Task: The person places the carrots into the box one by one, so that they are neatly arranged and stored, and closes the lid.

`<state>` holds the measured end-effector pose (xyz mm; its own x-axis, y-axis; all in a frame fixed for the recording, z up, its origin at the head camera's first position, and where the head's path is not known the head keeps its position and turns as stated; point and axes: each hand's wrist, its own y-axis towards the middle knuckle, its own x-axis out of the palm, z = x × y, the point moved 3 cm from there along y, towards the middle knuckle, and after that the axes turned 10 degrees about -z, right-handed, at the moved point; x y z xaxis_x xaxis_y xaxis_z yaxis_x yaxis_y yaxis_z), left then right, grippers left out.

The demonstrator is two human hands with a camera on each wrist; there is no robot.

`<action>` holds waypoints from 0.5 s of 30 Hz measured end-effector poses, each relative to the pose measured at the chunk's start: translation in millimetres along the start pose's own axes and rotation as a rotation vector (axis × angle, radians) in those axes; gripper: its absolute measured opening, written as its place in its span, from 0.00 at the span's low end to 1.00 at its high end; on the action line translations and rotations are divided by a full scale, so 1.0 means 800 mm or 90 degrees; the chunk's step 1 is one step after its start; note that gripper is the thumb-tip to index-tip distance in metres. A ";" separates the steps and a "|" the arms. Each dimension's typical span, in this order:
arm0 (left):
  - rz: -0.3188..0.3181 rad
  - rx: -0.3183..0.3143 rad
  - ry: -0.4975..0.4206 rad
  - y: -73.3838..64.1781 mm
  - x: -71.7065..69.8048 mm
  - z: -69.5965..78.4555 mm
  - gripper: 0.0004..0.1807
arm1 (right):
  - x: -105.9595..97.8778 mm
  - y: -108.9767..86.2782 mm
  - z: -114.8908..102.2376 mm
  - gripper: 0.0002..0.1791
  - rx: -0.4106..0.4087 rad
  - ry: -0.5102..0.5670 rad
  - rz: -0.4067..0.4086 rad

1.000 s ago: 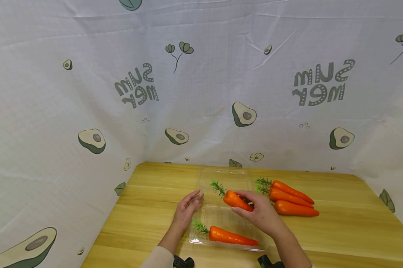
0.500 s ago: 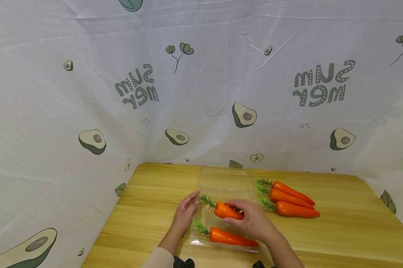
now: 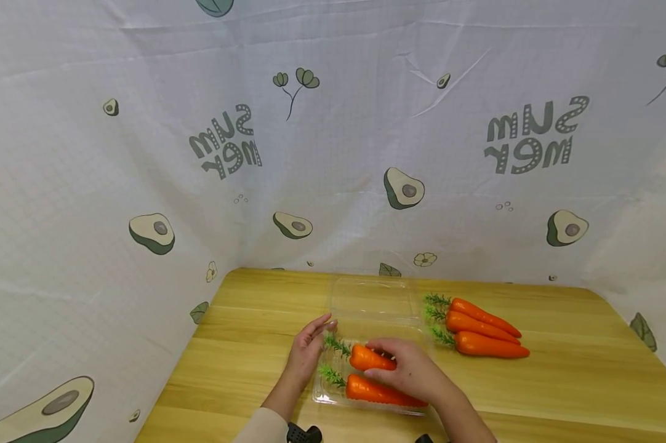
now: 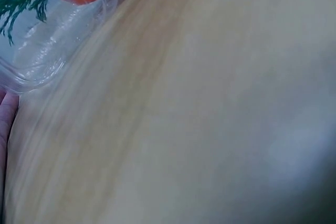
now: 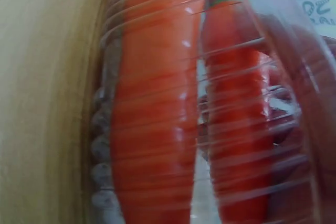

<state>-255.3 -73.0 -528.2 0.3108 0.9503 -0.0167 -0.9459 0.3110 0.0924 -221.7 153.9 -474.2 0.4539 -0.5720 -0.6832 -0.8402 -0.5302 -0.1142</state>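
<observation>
In the head view my right hand [image 3: 413, 372] grips an orange carrot [image 3: 363, 357] with green leaves, thumb on the near side and fingers on the far side. It is low over the base of a clear plastic clamshell box [image 3: 323, 397]; whether it touches the bottom I cannot tell. Another carrot [image 3: 380, 392] lies in that base along the near wall. Through the ribbed plastic, the right wrist view shows the near carrot [image 5: 157, 103] beside the held carrot [image 5: 236, 108]. My left hand [image 3: 305, 354], its fingers loosely extended, rests by the box's left side.
The box's clear lid [image 3: 372, 296] lies folded back on the wooden table [image 3: 266, 307]. Several more carrots [image 3: 485, 332] form a group to the right of the box. A white cloth [image 3: 344, 135] printed with avocados hangs behind the table.
My right hand has brought the held carrot left and toward me, down into the box beside the other carrot. The left hand has stayed about where it was.
</observation>
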 end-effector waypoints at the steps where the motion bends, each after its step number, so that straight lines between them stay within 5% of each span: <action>1: -0.001 0.003 0.002 0.000 0.000 0.000 0.25 | 0.001 0.000 0.001 0.29 -0.001 -0.002 -0.007; 15: -0.017 0.034 -0.027 0.001 0.000 -0.001 0.25 | 0.008 0.002 0.002 0.28 0.021 0.005 -0.058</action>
<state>-256.3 -72.3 -529.3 0.3412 0.9397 0.0228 -0.9312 0.3346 0.1448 -220.9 150.4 -479.6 0.5307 -0.5273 -0.6635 -0.8047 -0.5593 -0.1991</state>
